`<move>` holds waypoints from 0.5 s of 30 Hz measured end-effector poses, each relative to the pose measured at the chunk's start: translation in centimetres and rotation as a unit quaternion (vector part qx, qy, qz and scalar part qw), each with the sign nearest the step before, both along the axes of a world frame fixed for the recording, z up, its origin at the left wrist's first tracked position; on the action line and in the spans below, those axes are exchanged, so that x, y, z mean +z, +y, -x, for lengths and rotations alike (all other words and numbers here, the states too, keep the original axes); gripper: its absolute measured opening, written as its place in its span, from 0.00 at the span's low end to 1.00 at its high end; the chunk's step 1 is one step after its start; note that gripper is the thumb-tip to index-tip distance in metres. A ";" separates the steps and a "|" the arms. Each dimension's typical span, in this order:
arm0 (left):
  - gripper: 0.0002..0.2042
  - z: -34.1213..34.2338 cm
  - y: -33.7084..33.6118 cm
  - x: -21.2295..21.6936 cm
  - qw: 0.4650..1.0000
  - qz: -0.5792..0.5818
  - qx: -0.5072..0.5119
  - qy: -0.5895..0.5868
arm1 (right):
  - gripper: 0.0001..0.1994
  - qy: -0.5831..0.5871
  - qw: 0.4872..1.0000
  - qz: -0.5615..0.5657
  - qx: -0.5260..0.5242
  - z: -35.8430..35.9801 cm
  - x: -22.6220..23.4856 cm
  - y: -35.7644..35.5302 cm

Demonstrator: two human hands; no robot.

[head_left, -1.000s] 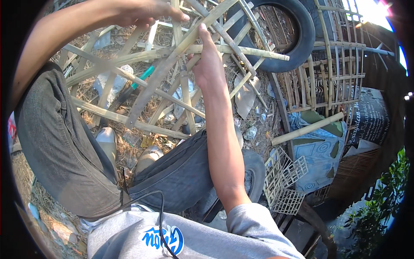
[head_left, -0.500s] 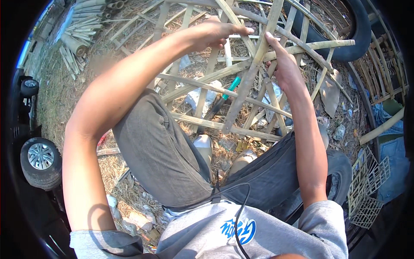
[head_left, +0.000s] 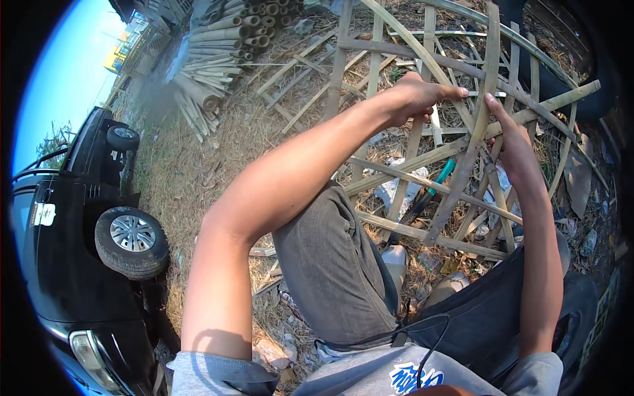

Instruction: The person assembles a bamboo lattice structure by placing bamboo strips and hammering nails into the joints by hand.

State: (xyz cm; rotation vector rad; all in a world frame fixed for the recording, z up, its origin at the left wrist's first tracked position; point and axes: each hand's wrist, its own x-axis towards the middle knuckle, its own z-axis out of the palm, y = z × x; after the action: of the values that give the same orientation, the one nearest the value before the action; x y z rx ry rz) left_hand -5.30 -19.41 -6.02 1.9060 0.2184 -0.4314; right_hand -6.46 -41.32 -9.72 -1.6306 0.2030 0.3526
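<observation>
**View swinging left, hold unchanging**

The right hand (head_left: 515,145) is gripping the pale, flat-stripped bamboo lattice (head_left: 470,155) over dry, grassy ground (head_left: 218,165); the left hand (head_left: 413,99) is extending a finger alongside, its grip unclear. Both are keeping position, so work is apparently staying here.

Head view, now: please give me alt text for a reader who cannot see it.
A person's right hand holds a lattice of bamboo strips, with the left hand close beside; a green-and-black tool shows through the gaps. A black vehicle stands at the picture's left, and bamboo poles are piled near the top.
</observation>
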 end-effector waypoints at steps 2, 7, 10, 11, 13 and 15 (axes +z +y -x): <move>0.24 -0.2 0.6 -0.3 1.000 -0.004 -0.003 0.007 | 0.31 -0.001 1.000 -0.017 0.003 -0.3 -0.6 0.4; 0.30 0.0 0.2 -0.9 0.998 -0.017 -0.060 -0.030 | 0.32 -0.007 1.000 0.010 -0.011 -0.7 -1.7 -0.3; 0.27 0.5 0.6 -1.3 0.995 -0.038 -0.057 -0.066 | 0.33 -0.041 0.999 0.002 0.016 -0.5 -2.0 0.1; 0.27 0.1 0.5 -1.0 0.995 -0.043 -0.062 -0.070 | 0.34 -0.055 0.998 0.006 0.016 -0.6 -1.3 0.4; 0.27 0.4 0.6 -0.7 0.992 -0.042 -0.103 -0.061 | 0.37 -0.033 0.998 0.026 0.042 -1.0 -2.2 -0.4; 0.25 0.5 0.3 2.2 0.994 -0.016 -0.078 0.081 | 0.34 -0.026 0.999 0.039 0.021 -0.6 -1.4 -0.2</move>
State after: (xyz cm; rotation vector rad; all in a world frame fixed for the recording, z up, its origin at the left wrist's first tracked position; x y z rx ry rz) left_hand -5.80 -19.10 -3.83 1.9281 0.1850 -0.6923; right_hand -5.84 -41.56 -11.11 -1.7205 0.1447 0.3390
